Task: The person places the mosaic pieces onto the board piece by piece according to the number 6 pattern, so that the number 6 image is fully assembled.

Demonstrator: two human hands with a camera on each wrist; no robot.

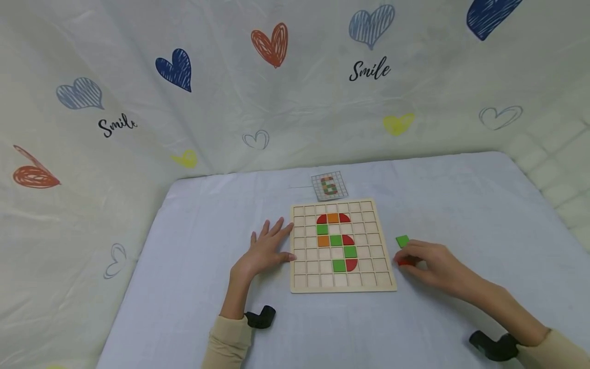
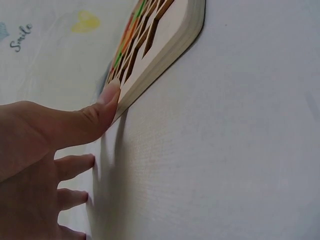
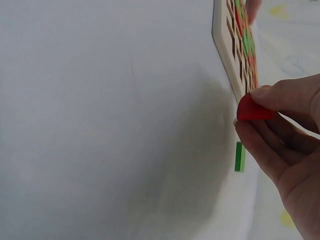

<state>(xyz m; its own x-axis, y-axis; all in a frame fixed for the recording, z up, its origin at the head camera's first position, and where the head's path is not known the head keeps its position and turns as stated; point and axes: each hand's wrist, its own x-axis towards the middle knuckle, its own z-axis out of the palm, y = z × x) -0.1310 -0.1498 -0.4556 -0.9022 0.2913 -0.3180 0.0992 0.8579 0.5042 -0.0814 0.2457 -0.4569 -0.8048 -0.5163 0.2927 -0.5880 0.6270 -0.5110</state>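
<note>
A wooden grid board (image 1: 382, 283) lies on the white-covered table, with red quarter-round, green square and orange square tiles set in several of its cells. My left hand (image 1: 265, 252) touches the board's left edge with its fingers spread; in the left wrist view the thumb (image 2: 102, 107) rests on the rim. Right of the board, my right hand (image 1: 435, 262) pinches a red rounded tile (image 3: 254, 109) between thumb and fingers. A loose green square tile (image 1: 402, 241) lies just beyond those fingertips.
A pattern card (image 1: 329, 186) with a similar coloured figure on a grid lies behind the board. The white tablecloth (image 1: 221, 215) reaches back to a curtain (image 1: 313, 97) printed with hearts. Black wrist cameras (image 1: 261, 318) are worn on both arms.
</note>
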